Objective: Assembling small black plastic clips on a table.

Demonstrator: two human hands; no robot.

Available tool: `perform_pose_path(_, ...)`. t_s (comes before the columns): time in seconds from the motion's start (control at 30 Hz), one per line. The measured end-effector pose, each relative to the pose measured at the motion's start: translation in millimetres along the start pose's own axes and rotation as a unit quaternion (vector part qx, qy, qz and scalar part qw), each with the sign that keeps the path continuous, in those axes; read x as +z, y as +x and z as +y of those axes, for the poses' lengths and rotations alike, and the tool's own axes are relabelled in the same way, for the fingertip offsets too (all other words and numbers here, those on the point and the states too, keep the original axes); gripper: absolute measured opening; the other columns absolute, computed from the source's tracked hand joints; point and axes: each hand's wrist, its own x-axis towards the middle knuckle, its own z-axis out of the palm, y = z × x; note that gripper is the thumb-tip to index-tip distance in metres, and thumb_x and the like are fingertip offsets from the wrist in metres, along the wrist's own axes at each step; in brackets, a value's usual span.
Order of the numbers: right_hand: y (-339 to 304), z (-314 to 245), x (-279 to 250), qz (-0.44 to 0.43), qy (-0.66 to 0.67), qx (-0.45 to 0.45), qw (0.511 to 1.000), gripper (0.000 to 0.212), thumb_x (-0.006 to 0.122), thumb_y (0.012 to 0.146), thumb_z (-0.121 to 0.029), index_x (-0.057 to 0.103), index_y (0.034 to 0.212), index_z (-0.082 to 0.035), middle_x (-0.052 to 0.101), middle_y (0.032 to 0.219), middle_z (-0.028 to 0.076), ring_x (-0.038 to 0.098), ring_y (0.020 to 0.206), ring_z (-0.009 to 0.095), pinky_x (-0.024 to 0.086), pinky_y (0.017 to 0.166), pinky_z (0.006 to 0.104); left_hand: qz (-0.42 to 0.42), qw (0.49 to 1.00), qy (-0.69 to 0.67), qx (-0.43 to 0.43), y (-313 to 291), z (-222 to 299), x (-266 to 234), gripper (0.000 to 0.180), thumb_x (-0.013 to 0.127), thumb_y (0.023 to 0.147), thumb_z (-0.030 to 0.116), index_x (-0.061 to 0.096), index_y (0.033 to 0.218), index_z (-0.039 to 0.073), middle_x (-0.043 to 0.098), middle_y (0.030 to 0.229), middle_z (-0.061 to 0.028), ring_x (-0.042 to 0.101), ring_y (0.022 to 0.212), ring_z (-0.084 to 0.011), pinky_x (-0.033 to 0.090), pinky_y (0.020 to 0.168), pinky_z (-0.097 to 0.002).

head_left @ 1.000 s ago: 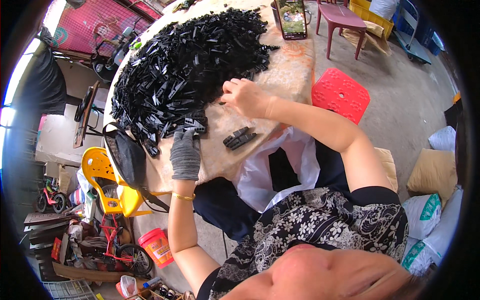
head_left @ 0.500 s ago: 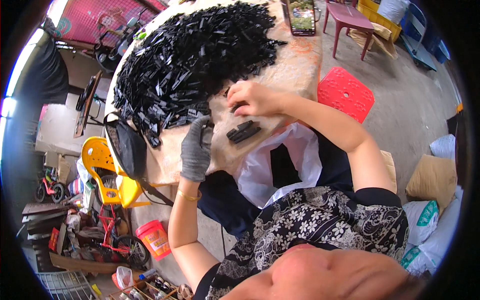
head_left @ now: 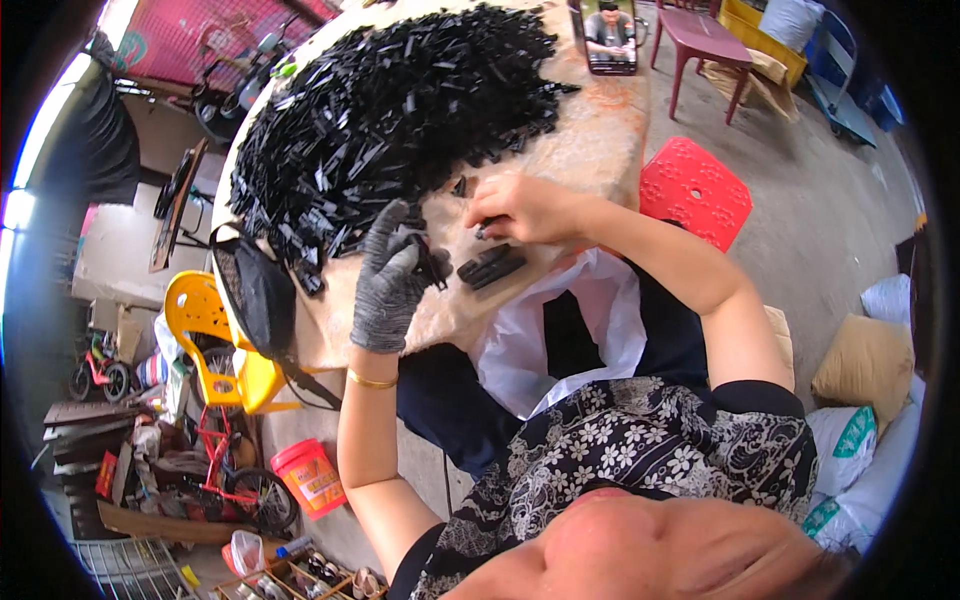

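A wide heap of thin black plastic pieces [head_left: 370, 120] covers much of the cloth-covered table [head_left: 600, 130]. My left hand [head_left: 388, 300], in a grey knit glove, is at the heap's near edge. Its index finger points up, while a dark plastic piece [head_left: 436, 264] sits at the thumb and other fingers. My bare right hand [head_left: 530, 208] is to its right with fingertips pinched together; a small dark bit shows there, too hidden to name. Just below lies a small stack of black pieces [head_left: 491, 267] on the cloth. One loose piece [head_left: 459, 187] rests between the heap and my right hand.
A phone [head_left: 608, 40] stands at the table's far edge. A black bag [head_left: 255, 290] hangs at the left edge beside a yellow chair [head_left: 205, 310]. A white plastic bag [head_left: 610, 330] lies over my lap. A red stool [head_left: 697, 192] is right; a red bucket [head_left: 308, 478] lower left.
My left hand has turned and raised its index finger, so the dark piece in it now shows. My right hand has shifted slightly toward me. A loose piece is now visible above it.
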Motion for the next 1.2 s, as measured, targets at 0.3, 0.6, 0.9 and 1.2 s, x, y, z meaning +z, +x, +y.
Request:
perform_pose_path(0.3,0,-3,-1,0.097,0.13,0.034,0.986,0.026,0.071,0.075,-0.008,0.065,0.099,0.0,0.064,0.084,0.013,0.062,0.075,0.024,0.049,0.069,0.0335,0.078,0.972,0.191,0.114,36,-24,23,0.024,0.055,0.087,-0.003,0.055,0.11,0.001,0.061,0.1,-0.0068,0.059,0.089,-0.0143,0.05,0.078,-0.0252)
perform_pose_path(0.6,-2,5,0,0.108,0.059,-0.023,0.992,0.023,0.072,0.069,-0.006,0.066,0.091,0.0,0.064,0.084,0.013,0.062,0.079,0.029,0.049,0.071,0.0363,-0.023,0.706,0.662,0.251,27,-21,36,0.023,0.061,0.083,0.011,0.059,0.104,0.003,0.06,0.088,-0.0164,0.059,0.081,-0.032,0.048,0.072,-0.0392)
perform_pose_path(0.9,-1,-2,7,0.078,-0.013,0.051,0.996,0.021,0.069,0.073,-0.008,0.065,0.093,-0.003,0.063,0.084,0.011,0.058,0.083,0.029,0.046,0.075,0.0375,0.031,0.697,0.699,0.157,17,-12,19,0.014,0.061,0.084,0.017,0.063,0.091,0.005,0.064,0.083,-0.0134,0.062,0.077,-0.0301,0.049,0.068,-0.039)
perform_pose_path(1.2,1,0,3,0.024,-0.059,-0.024,0.998,0.014,0.065,0.078,-0.011,0.063,0.09,-0.004,0.06,0.085,0.011,0.057,0.085,0.031,0.046,0.076,0.0395,-0.031,0.72,0.662,0.204,17,-17,9,0.039,0.062,0.084,0.018,0.052,0.121,0.01,0.061,0.098,-0.0175,0.061,0.085,-0.0328,0.049,0.071,-0.0402)
